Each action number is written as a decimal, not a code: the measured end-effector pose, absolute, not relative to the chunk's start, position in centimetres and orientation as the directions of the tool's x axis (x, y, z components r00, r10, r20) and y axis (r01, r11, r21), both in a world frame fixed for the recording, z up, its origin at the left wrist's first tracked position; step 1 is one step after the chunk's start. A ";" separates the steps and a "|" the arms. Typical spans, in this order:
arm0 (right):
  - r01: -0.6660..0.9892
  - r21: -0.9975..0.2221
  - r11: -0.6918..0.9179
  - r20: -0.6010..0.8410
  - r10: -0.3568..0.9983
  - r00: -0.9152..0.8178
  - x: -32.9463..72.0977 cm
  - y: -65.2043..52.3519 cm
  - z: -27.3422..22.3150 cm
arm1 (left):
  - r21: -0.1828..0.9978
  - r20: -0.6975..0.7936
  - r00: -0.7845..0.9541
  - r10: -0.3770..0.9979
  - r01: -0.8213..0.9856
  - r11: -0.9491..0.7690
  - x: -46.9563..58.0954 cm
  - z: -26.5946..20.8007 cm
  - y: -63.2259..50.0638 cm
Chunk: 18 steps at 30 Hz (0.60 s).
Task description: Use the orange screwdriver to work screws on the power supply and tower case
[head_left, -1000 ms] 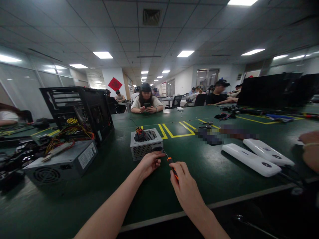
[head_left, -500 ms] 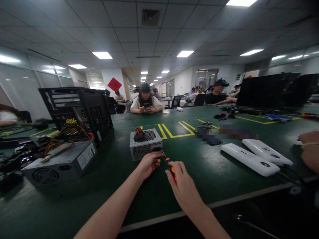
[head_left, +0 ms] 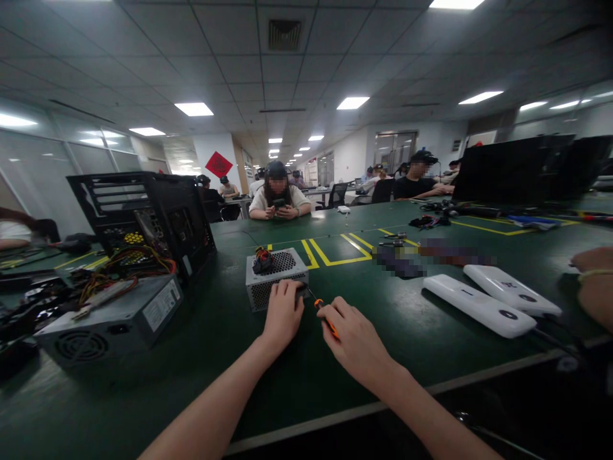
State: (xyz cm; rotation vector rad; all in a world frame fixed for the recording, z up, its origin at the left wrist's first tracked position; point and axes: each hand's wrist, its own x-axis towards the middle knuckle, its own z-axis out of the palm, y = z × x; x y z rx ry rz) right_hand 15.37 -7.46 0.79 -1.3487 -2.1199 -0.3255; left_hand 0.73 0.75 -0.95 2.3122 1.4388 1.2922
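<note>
A grey computer power supply unit [head_left: 276,265] with a perforated top stands on the green table, a small bundle of coloured wires [head_left: 263,260] on it. My left hand [head_left: 283,313] rests against its near side, fingers bent over the near edge as if steadying it. In my right hand [head_left: 352,332] is an orange-and-black screwdriver [head_left: 331,324], gripped round the handle. Its thin shaft points up and left, with the tip at the unit's right near corner beside my left fingers. Whether the tip sits in a screw is too small to tell.
Left of me are a black computer case [head_left: 158,223] and a second power supply unit [head_left: 119,326] with loose cables. Two white power banks [head_left: 479,305] lie to the right. Across the table sits a person [head_left: 278,195] holding a phone; another person's hand [head_left: 596,281] shows at the right edge.
My left hand has moved up from beside the unit's lower right corner onto its near side. My right hand has shifted slightly, the screwdriver tip still near the corner.
</note>
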 end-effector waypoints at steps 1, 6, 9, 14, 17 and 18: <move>0.891 -0.132 0.435 0.600 0.751 -0.278 15.5 -7.4 1.0 | 0.304 0.679 0.234 0.696 0.773 -0.557 0.8 -0.6 0.8; 0.910 -0.261 0.321 0.574 0.810 -0.121 15.5 -7.4 1.1 | -0.099 0.698 0.386 0.603 0.886 -0.453 1.2 0.6 1.9; 0.898 -0.230 0.376 0.634 0.757 -0.155 15.2 -7.7 0.6 | -0.126 0.686 0.398 0.609 0.889 -0.439 0.9 0.7 2.0; 0.881 -0.166 0.443 0.691 0.690 -0.216 13.9 -8.7 -0.3 | -0.104 0.668 0.427 0.609 0.864 -0.492 -0.6 0.5 1.0; 0.879 -0.227 0.420 0.703 0.695 -0.150 13.3 -9.4 -0.8 | -0.061 0.658 0.434 0.616 0.845 -0.531 -1.3 0.5 0.5; 0.877 -0.256 0.406 0.699 0.704 -0.122 13.1 -9.6 -0.9 | -0.046 0.656 0.436 0.616 0.838 -0.544 -1.4 0.6 0.2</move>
